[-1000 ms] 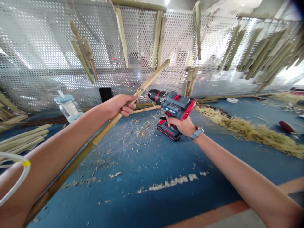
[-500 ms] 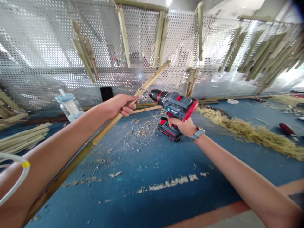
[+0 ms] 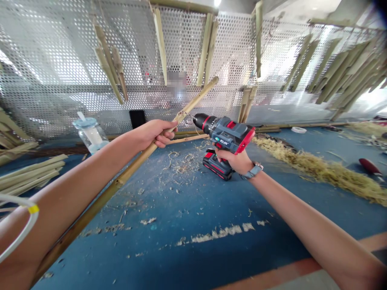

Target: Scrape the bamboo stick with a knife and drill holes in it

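Observation:
My left hand (image 3: 160, 133) is closed around a long bamboo pole (image 3: 133, 171), which slants from the lower left up to the wire-mesh side of the table. In my right hand (image 3: 237, 159) is a grey, black and red cordless drill (image 3: 225, 131), its grip wrapped by my fingers. The drill bit (image 3: 188, 115) points left and meets the pole just beyond my left hand, with curled shavings at that spot. How deep the bit sits in the pole I cannot tell. The drill's battery (image 3: 217, 164) hangs low over the table.
Shavings litter the blue tabletop (image 3: 169, 253). At left stand a lidded clear jug (image 3: 90, 135) and bamboo strips (image 3: 30, 175). A dark phone (image 3: 138, 119) leans on the perforated metal screen (image 3: 127, 60). A heap of pale fibre (image 3: 320, 169) lies right. Bamboo pieces (image 3: 341, 68) hang behind.
The whole view has shifted slightly, so things appear a little farther right. Both hands keep their grips, and the bit stays at the same spot on the pole.

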Demonstrator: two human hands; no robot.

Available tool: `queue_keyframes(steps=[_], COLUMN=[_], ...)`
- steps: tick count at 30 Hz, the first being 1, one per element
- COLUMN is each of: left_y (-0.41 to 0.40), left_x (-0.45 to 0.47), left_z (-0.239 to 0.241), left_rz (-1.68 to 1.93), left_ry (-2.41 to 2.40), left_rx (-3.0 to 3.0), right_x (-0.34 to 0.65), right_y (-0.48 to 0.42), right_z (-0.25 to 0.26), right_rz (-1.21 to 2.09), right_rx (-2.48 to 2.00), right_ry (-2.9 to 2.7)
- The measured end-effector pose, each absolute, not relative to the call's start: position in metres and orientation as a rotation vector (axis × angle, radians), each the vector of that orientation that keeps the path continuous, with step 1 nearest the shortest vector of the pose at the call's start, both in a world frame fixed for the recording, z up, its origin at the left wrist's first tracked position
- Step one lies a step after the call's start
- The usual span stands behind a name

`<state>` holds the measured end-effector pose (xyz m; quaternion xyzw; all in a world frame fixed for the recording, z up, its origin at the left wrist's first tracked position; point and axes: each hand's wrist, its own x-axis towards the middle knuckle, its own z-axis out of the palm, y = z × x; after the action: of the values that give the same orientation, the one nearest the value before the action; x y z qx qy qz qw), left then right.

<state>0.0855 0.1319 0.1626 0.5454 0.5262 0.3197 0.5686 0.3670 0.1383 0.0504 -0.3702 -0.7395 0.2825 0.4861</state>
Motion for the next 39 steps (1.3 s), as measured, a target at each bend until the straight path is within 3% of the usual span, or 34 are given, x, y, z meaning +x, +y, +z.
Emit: queue_keyframes(steps=[39], left_y=[0.129], left_x=[0.092], left_z=[0.151], left_rz=[0.789], left_ry=[1.225], left_rx=[1.315], right_x=[0.365], right_y=[0.139], right_z=[0.047], right_rz=[0.676], right_rx=[-0.881], right_ry=[-1.771])
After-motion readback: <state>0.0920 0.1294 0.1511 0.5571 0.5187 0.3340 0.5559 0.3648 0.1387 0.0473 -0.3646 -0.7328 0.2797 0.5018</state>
